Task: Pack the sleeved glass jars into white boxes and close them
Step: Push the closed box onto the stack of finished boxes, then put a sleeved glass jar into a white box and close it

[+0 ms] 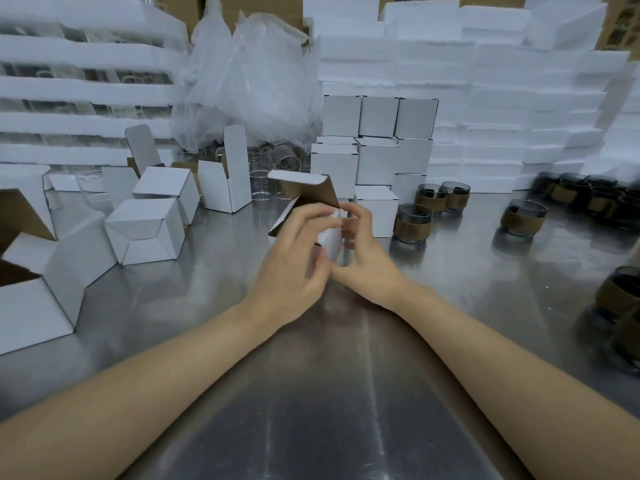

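A small white box [330, 237] with a brown inside sits between my hands at the table's middle, its lid flap [304, 188] standing open at the top. My left hand [294, 258] grips the box's left side with curled fingers. My right hand [363, 247] holds its right side, fingers curled at the upper edge. Whether a jar is inside is hidden. Three sleeved glass jars [414, 223] with brown bands stand just right of the box. Another sleeved jar [523, 216] stands farther right.
Open white boxes [145, 230] lie scattered on the steel table [346, 393] at the left. Closed boxes [377, 147] are stacked behind the hands. More sleeved jars [585, 195] stand at the right edge. White foam sheets [502, 98] and a plastic bag [249, 81] fill the back.
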Demonstrator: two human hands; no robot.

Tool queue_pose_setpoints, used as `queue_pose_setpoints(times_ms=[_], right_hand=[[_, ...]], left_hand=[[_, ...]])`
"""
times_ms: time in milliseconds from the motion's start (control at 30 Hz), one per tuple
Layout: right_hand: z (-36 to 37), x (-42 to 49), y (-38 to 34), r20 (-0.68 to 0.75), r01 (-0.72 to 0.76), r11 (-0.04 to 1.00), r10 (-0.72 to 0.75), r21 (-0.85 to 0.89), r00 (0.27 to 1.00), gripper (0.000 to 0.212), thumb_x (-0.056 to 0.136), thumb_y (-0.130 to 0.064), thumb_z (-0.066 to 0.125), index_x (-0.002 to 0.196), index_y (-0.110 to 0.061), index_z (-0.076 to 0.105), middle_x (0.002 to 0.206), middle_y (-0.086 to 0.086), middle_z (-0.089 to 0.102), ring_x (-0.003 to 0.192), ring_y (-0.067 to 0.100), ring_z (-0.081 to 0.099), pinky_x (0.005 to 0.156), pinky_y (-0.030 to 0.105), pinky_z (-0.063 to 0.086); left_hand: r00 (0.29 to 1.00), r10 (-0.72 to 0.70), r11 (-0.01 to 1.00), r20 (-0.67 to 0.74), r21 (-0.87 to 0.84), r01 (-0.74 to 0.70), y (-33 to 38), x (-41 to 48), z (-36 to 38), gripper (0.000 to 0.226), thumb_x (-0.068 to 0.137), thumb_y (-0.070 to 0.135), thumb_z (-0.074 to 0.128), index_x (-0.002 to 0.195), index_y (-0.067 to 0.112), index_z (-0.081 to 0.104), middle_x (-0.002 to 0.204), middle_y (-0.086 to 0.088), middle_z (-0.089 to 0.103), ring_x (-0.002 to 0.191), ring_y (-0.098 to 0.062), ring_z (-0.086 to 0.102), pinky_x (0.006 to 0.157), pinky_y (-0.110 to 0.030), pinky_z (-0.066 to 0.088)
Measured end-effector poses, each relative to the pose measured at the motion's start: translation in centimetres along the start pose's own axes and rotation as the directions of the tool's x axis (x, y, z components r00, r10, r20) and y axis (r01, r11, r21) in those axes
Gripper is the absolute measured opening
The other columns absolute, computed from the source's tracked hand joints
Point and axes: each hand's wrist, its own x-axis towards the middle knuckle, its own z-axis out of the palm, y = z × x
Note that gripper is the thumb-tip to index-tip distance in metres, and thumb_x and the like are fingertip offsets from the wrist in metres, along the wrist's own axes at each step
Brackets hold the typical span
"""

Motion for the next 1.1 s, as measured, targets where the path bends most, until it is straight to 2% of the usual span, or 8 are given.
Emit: queue_pose_setpoints(times_ms=[100,200,333,467,633,867,1000,1100], right_hand=[[-0.4,0.2,0.5,-0.003,-0.054,0.997,0.054,0.052,0.999,0.073,0.076,-0.037,0.07,0.125,-0.045,0.016,0.116,-0.018,0.045,0.102,0.002,0.058,0.082,0.013,0.046],[-0.6,0.1,0.6,0.065,-0.024,0.997,0.019,0.072,0.998,0.066,0.082,-0.025,0.066,0.122,-0.053,0.022,0.12,-0.019,0.037,0.098,0.006,0.062,0.083,0.016,0.048],[-0.6,-0.2,0.2,0.123,0.029,0.996,-0.019,-0.082,0.992,0.078,0.078,-0.028,0.062,0.129,-0.069,0.018,0.123,-0.018,0.027,0.099,0.003,0.055,0.087,0.016,0.045],[-1.1,-0.2,0.4,0.058,0.055,0.965,-0.041,-0.255,0.997,0.078,0.073,-0.033,0.052,0.141,-0.058,0.021,0.128,-0.018,0.016,0.09,0.029,0.059,0.091,0.027,0.048],[-1.7,-0.2,0.8,-0.024,0.131,0.936,-0.147,-0.328,0.989,0.063,0.074,-0.025,0.058,0.131,-0.038,0.037,0.143,-0.015,0.009,0.077,0.013,0.054,0.064,0.005,0.039],[-1.6,0.2,0.8,-0.078,0.113,0.969,-0.133,-0.218,0.988,0.077,0.075,-0.027,0.075,0.135,-0.028,0.028,0.132,-0.017,0.025,0.113,0.0,0.043,0.09,0.001,0.034],[-1.6,0.4,1.3,-0.136,-0.089,0.996,0.09,0.019,0.987,0.087,0.072,-0.025,0.084,0.131,-0.024,0.021,0.112,-0.033,0.042,0.098,0.0,0.059,0.085,0.018,0.051],[-1.9,0.7,1.8,-0.155,-0.189,0.981,0.192,0.028,0.969,0.085,0.071,-0.032,0.084,0.135,-0.018,0.03,0.11,-0.025,0.046,0.104,0.006,0.055,0.081,0.005,0.044]], left_hand=[[0.986,-0.107,0.986,-0.124,0.117,0.122,-1.1,0.2,0.1,0.035,0.079,0.006,0.059,0.115,0.009,0.06,0.132,-0.009,0.043,0.127,-0.02,0.035,0.109,-0.03,0.028],[0.94,-0.338,0.941,-0.048,-0.015,0.337,-1.7,0.1,-0.1,0.028,0.092,0.022,0.06,0.119,0.025,0.058,0.147,-0.004,0.026,0.139,-0.016,0.023,0.11,-0.019,0.018],[0.9,-0.435,0.883,0.009,-0.19,0.429,-2.3,0.1,-0.2,0.035,0.099,0.022,0.048,0.133,0.029,0.045,0.143,0.005,0.041,0.129,-0.011,0.042,0.107,-0.028,0.037],[0.901,-0.431,0.887,-0.057,-0.208,0.411,-2.2,0.2,-0.3,0.023,0.1,0.015,0.044,0.119,0.025,0.049,0.118,0.002,0.055,0.101,0.002,0.053,0.084,-0.008,0.041],[0.855,-0.518,0.822,-0.04,-0.3,0.484,-2.3,0.3,0.0,0.008,0.099,0.012,0.046,0.102,0.018,0.051,0.092,0.008,0.053,0.086,-0.009,0.055,0.073,-0.032,0.059],[0.838,-0.545,0.794,-0.006,-0.324,0.514,-3.0,0.4,0.3,0.036,0.1,0.014,0.047,0.135,0.011,0.052,0.118,-0.003,0.058,0.099,-0.017,0.062,0.071,-0.025,0.058],[0.778,-0.624,0.731,0.07,-0.299,0.613,-3.5,0.4,0.4,0.044,0.102,0.023,0.042,0.143,0.009,0.04,0.114,-0.006,0.06,0.088,-0.011,0.061,0.067,-0.018,0.055],[0.769,-0.625,0.746,0.136,-0.188,0.639,-3.7,0.4,0.4,0.042,0.102,0.029,0.039,0.14,0.013,0.047,0.112,-0.004,0.06,0.082,-0.01,0.064,0.078,-0.038,0.056]])
